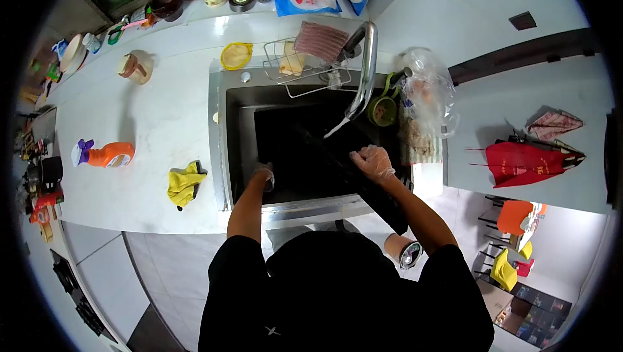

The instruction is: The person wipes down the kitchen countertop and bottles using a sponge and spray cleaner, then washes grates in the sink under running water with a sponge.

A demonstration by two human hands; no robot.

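A large flat black panel (pixel 292 154) lies tilted in the metal sink (pixel 219 151), one long edge reaching out past the sink's front right. Its exact kind is hard to make out in the dark. My left hand (pixel 265 175), in a clear plastic glove, is at the panel's left side, fingers partly hidden. With the same sort of glove, my right hand (pixel 374 163) is curled at the raised long edge on the right. Water runs from the chrome faucet (pixel 369 66) onto the panel.
A green-handled pot (pixel 383 110) sits at the sink's right, beside a clear plastic bag (pixel 428 83). Behind the sink stands a wire rack (pixel 285 70) with a striped cloth (pixel 320 41). Left on the counter are a yellow cloth (pixel 185 185) and an orange spray bottle (pixel 110 155).
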